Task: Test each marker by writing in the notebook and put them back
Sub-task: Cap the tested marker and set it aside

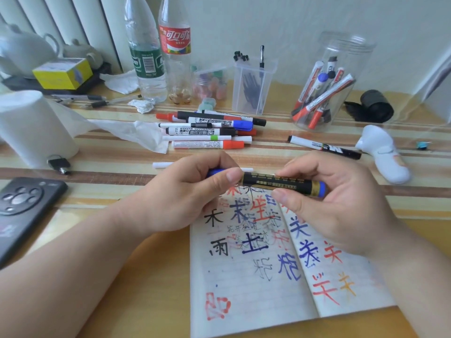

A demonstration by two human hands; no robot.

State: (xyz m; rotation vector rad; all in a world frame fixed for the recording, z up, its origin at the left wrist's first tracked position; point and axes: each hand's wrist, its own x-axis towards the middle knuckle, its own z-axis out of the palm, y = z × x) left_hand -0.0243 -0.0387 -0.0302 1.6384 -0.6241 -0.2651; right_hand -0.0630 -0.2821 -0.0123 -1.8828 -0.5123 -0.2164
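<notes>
**Both hands grip one marker above the page**

The left hand [195, 191] curls round the blue cap end of a black-and-gold marker [278, 182], and the right hand [329, 206] pinches its barrel between thumb and fingers. The marker lies level between them, just over the top edge of the open notebook [256, 289], whose pages are already crowded with black, blue, red and orange characters.

The left fingers hide the join, so I cannot tell whether the cap is seated or partly off. This looks like the uncapping or recapping step.

Behind the hands, the clear jar [341, 57] holds several markers. A pile of markers [207, 131] lies on the striped table [146, 276], and one loose marker [324, 148] lies apart to the right.

Risks from here:
- A stiff cap could come free with a jerk, and the wet tip could streak fingers or page.
- A cap left loose would let the tip dry out.
- With tested and untested markers lying so near each other, this one could go back to the wrong group.
</notes>
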